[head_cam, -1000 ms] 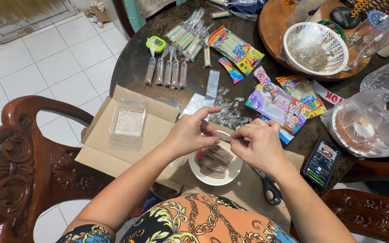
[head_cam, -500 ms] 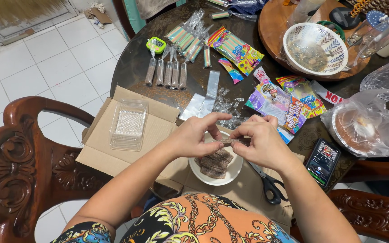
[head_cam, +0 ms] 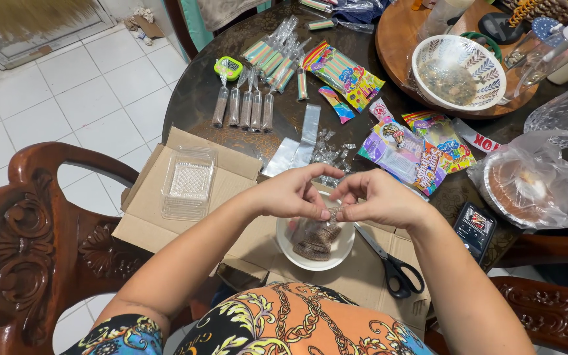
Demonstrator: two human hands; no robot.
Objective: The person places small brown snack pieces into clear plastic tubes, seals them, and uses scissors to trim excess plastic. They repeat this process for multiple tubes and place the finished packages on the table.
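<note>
Both hands, left hand (head_cam: 290, 194) and right hand (head_cam: 377, 197), are pinching one sugared candy strip (head_cam: 332, 213) between fingertips just above the white bowl (head_cam: 315, 253), keeping it over the remaining strips.

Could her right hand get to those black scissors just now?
Probably yes. The scissors lie open on the cardboard just below the right hand, nothing over them. But that hand and the left hand are both pinching a sugary candy strip.

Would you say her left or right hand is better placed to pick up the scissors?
Probably the right hand: the scissors lie just below it on the cardboard, while the left hand is farther away.
</note>
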